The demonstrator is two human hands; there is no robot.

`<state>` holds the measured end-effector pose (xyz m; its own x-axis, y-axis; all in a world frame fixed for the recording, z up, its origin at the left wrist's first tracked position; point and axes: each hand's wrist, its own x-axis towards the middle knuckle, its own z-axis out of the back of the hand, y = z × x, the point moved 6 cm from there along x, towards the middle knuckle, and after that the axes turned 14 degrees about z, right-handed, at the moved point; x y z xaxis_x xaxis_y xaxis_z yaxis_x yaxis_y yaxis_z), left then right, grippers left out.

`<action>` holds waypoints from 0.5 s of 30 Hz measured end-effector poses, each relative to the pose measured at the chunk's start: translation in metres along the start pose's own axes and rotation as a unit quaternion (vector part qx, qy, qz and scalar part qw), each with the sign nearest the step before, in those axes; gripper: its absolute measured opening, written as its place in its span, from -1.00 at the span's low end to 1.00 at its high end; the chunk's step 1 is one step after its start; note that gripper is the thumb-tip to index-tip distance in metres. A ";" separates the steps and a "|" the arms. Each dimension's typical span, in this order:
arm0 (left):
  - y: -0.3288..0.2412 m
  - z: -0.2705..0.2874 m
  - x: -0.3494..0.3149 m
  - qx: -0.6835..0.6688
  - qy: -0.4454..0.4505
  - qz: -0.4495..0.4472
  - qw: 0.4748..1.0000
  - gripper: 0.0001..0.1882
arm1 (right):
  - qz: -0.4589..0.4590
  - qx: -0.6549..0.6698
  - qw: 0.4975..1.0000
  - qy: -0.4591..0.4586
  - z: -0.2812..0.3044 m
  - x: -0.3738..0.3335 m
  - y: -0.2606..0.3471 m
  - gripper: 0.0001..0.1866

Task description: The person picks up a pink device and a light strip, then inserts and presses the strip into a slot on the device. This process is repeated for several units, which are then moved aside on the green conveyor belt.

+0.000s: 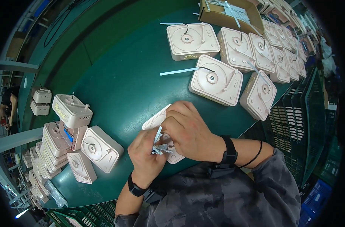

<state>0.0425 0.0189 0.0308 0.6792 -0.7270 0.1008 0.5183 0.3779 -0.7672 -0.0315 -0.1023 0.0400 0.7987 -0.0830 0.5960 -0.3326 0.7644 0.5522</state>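
Observation:
My left hand (144, 151) is closed around a bundle of pale blue-white strips (161, 148), their ends poking out between the fingers. My right hand (191, 132) meets it from the right with fingers bent together, and what its fingertips pinch is hidden. Under both hands lies a pale pink record-player-shaped box (156, 118), mostly covered by them. Just beyond, a similar pink box (227, 81) has a black wire at its disc and a light blue strip (179, 71) sticking out to the left. Another pink box (193, 39) with a wire and strip sits farther back.
Rows of pink boxes (280, 62) fill the right side of the green table (119, 83). A cardboard box (231, 17) with strips stands at the back. More boxes (100, 147) are stacked at left. Green crates (289, 121) stand beside the table. Another person (9, 106) is far left.

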 end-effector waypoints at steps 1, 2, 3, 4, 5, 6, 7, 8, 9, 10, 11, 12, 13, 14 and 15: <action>0.000 0.000 -0.001 -0.001 -0.002 -0.001 1.000 -0.49 | 0.003 0.004 1.000 0.000 0.001 0.001 0.000 -0.81; 0.002 0.000 -0.002 0.001 -0.002 0.012 1.000 -0.51 | 0.006 0.003 1.000 0.000 0.000 0.002 0.000 -0.81; 0.004 0.000 -0.004 0.003 -0.004 0.025 1.000 -0.52 | 0.006 0.006 1.000 -0.007 0.000 0.001 0.001 -0.82; 0.006 0.002 -0.005 0.006 -0.006 0.038 0.999 -0.53 | 0.008 0.010 1.000 -0.014 -0.002 0.002 0.002 -0.83; 0.005 0.005 -0.007 0.008 -0.013 0.039 0.999 -0.53 | 0.010 0.015 1.000 -0.020 -0.004 0.003 0.003 -0.84; 0.005 0.007 -0.006 -0.002 -0.019 0.043 0.999 -0.58 | 0.022 0.019 0.999 -0.020 -0.005 0.007 0.002 -0.84; 0.005 0.010 -0.005 -0.010 -0.027 0.048 0.998 -0.64 | 0.034 -0.007 0.999 -0.005 -0.005 0.009 0.000 -0.86; 0.007 0.017 -0.008 -0.016 -0.031 0.054 0.998 -0.69 | 0.042 -0.031 0.999 0.007 -0.006 0.011 0.000 -0.87; 0.008 0.028 -0.011 -0.008 -0.042 0.056 0.998 -0.69 | 0.052 -0.053 0.997 0.018 -0.010 0.013 0.000 -0.89; 0.014 0.046 -0.017 -0.005 -0.082 0.095 0.992 -0.79 | 0.062 -0.045 0.997 0.016 -0.013 0.018 -0.003 -0.89; 0.020 0.063 -0.023 -0.006 -0.120 0.133 0.984 -0.85 | 0.069 -0.087 0.993 0.029 -0.016 0.026 -0.014 -0.89; 0.028 0.080 -0.028 -0.008 -0.158 0.169 0.973 -0.83 | 0.075 -0.130 0.988 0.041 -0.018 0.036 -0.025 -0.90; 0.037 0.094 -0.033 -0.005 -0.168 0.170 0.971 -0.83 | 0.084 -0.124 0.988 0.040 -0.017 0.049 -0.035 -0.90; 0.063 0.110 -0.040 -0.077 -0.193 0.246 0.947 -0.82 | 0.064 -0.175 0.981 0.062 -0.015 0.063 -0.050 -0.88; 0.087 0.122 -0.051 -0.149 -0.217 0.319 0.911 -0.82 | 0.043 -0.224 0.970 0.084 -0.016 0.074 -0.058 -0.86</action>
<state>0.1162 0.1588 0.0358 0.9674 -0.0957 -0.2346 -0.1736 0.4241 -0.8888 0.0546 -0.1421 0.0424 0.8607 0.0692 0.5044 -0.1797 0.9683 0.1737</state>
